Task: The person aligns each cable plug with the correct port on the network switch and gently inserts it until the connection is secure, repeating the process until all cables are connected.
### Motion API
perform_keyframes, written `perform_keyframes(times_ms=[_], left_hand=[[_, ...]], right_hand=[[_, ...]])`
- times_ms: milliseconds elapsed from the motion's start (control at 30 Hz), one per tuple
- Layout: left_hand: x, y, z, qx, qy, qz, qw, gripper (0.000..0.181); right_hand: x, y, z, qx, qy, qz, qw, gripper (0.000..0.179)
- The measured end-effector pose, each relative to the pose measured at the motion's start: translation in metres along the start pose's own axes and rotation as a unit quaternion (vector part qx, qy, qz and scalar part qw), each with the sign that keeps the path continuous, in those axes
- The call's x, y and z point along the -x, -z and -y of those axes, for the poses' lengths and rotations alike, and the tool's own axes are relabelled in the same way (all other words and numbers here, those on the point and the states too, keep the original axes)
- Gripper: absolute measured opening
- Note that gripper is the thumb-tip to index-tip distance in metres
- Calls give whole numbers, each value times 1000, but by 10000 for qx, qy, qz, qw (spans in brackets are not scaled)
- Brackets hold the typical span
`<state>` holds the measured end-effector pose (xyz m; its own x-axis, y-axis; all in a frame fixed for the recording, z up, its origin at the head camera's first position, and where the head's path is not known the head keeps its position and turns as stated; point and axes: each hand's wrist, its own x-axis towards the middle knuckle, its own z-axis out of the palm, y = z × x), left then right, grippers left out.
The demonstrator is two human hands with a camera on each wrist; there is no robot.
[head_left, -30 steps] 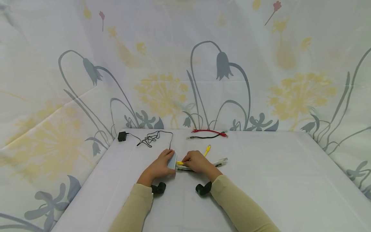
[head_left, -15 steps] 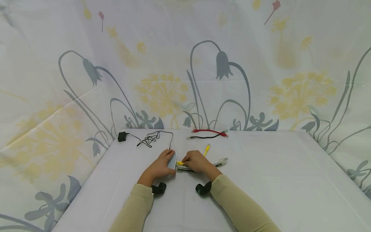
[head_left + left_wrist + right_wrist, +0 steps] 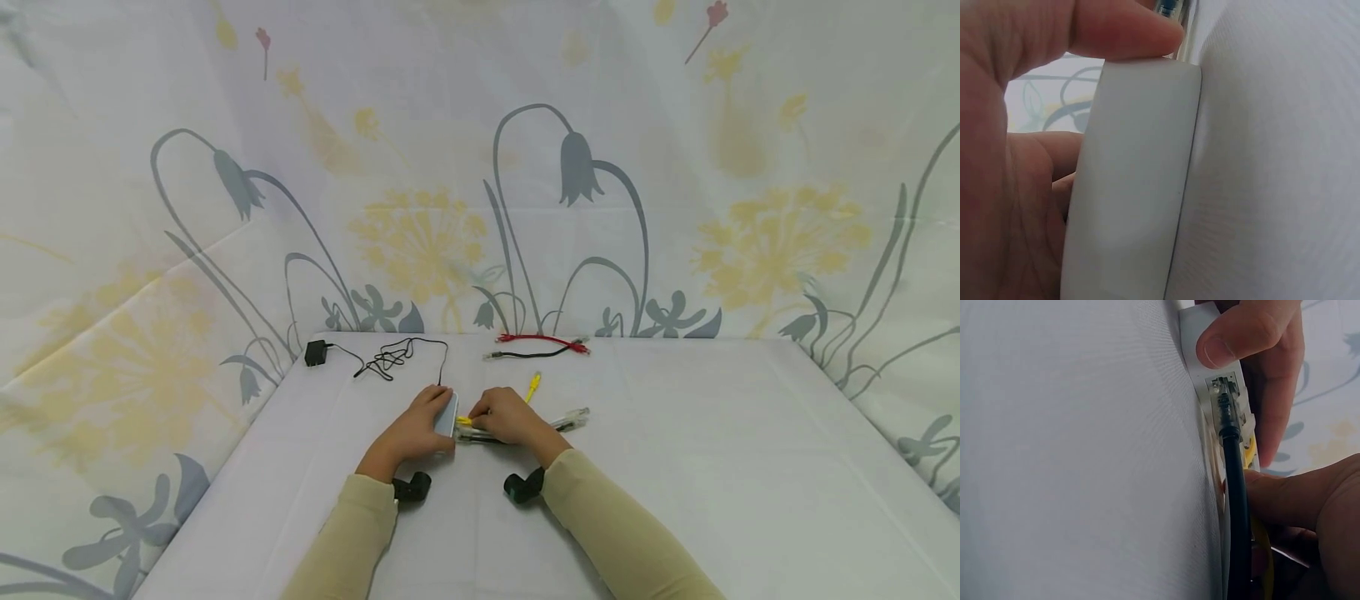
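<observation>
In the head view my left hand [image 3: 408,433] holds a small white network switch [image 3: 447,417] by its two ends, thumb on the near end. The left wrist view shows the back of the switch [image 3: 1132,181] resting on the white cloth. My right hand [image 3: 512,417] pinches a yellow network cable [image 3: 534,387] close to its plug, right at the port side. Whether that plug is fully seated is hidden by my fingers. A black network cable [image 3: 1235,500] is plugged into the port nearest my left thumb [image 3: 1219,350], with clear-booted plugs beside it.
A black power adapter [image 3: 316,353] lies at the back left, its tangled thin cord [image 3: 390,358] running to the switch. Behind my right hand are a red network cable [image 3: 543,337] and a black one [image 3: 532,355]. Clear cable plugs [image 3: 576,418] lie right of my right hand.
The free end of the yellow cable has shifted slightly left, and my right wrist has moved a little left. My left hand and the switch stay in place.
</observation>
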<state>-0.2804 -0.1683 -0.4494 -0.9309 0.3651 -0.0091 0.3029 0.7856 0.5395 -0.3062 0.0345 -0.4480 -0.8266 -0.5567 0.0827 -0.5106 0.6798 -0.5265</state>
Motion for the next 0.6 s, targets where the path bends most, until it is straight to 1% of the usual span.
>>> perform_keyframes(times_ms=[400, 600], left_hand=[[-1, -1, -2, 65, 40, 135, 9999, 93], [-1, 0, -1, 165, 90, 58, 9998, 93]], right_hand=[[2, -1, 0, -15, -259, -9, 9997, 19], [3, -3, 0, -85, -294, -114, 9995, 19]])
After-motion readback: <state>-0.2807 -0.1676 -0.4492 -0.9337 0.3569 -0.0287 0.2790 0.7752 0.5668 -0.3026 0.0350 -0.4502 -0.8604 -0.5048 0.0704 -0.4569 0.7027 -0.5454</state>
